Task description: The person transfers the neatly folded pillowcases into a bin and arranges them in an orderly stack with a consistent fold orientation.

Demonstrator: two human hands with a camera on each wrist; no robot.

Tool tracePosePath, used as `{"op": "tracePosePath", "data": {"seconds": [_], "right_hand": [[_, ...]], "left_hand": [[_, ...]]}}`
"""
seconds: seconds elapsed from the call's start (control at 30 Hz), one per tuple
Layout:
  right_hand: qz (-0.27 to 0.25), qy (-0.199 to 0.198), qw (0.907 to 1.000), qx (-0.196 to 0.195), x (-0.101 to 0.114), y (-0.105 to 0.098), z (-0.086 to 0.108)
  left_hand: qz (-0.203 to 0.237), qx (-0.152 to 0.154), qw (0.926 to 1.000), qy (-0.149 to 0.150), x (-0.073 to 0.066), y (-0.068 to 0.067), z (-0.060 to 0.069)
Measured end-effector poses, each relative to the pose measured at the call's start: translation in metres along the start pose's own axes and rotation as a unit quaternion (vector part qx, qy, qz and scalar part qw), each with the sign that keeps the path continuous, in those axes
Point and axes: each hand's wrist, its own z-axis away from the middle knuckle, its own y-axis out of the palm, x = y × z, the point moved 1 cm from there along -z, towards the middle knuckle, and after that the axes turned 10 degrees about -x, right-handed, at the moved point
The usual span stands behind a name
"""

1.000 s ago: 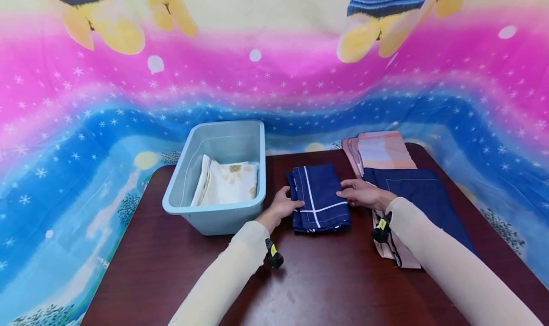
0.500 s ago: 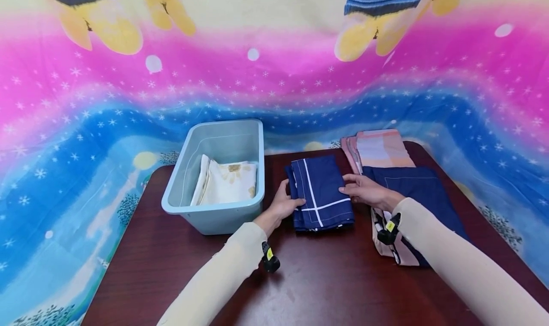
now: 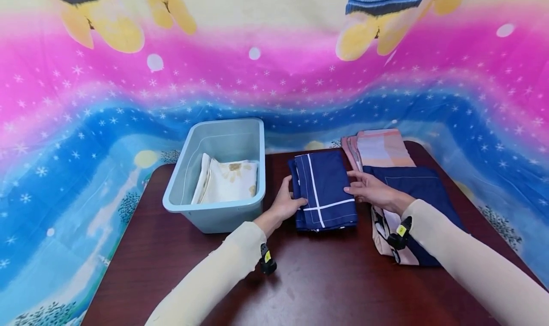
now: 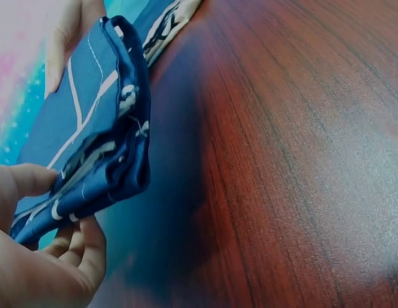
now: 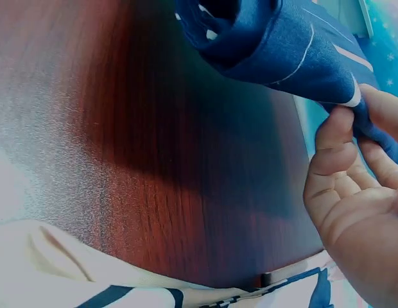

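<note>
A folded navy cloth (image 3: 327, 188) with white crossing lines is held between both hands over the table. My left hand (image 3: 284, 206) pinches its left edge, thumb on top and fingers beneath, as the left wrist view shows. On the opposite edge my right hand (image 3: 375, 191) pinches the cloth between thumb and curled fingers, seen closely in the right wrist view. Folded layers of the cloth (image 4: 115, 141) show at its near end, and a dark shadow lies on the table under it.
Left of the cloth stands a light blue plastic tub (image 3: 218, 219) holding a folded white cloth (image 3: 236, 179). A larger navy cloth (image 3: 418, 188) and a folded pink checked cloth (image 3: 383, 147) lie at the right. Patterned fabric (image 3: 257, 87) hangs behind the brown table (image 3: 300, 283).
The folded navy cloth has shifted slightly right and away from the person, appearing a bit larger. The right hand moved a little right with it; the left hand keeps its grip.
</note>
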Motion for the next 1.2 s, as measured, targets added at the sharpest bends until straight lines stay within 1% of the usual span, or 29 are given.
{"op": "tracePosePath", "data": {"seconds": [0.13,0.3,0.43,0.67,0.87,1.07,1.2], "right_hand": [[0.003,-0.002,0.9999,-0.016,0.006,0.001,0.003],[0.009,-0.015,0.9991,-0.037,0.016,0.0,0.005],[0.013,-0.023,0.9987,-0.044,0.023,-0.002,0.01],[0.017,-0.033,0.9983,-0.046,0.03,-0.005,0.017],[0.016,-0.033,0.9984,-0.043,0.035,-0.007,0.023],[0.028,-0.039,0.9979,-0.042,0.044,-0.011,0.028],[0.023,-0.044,0.998,-0.039,0.049,-0.014,0.032]], "left_hand": [[-0.012,-0.022,0.9995,0.018,-0.003,-0.001,0.001],[-0.021,-0.041,0.9987,0.021,-0.012,-0.002,0.004],[-0.028,-0.05,0.9981,0.022,-0.018,-0.002,0.007],[-0.033,-0.046,0.9981,0.025,-0.025,-0.002,0.016],[-0.033,-0.042,0.9982,0.026,-0.032,-0.003,0.022],[-0.02,-0.034,0.9988,0.029,-0.041,-0.004,0.027],[-0.019,-0.03,0.9988,0.034,-0.048,-0.004,0.03]]}}
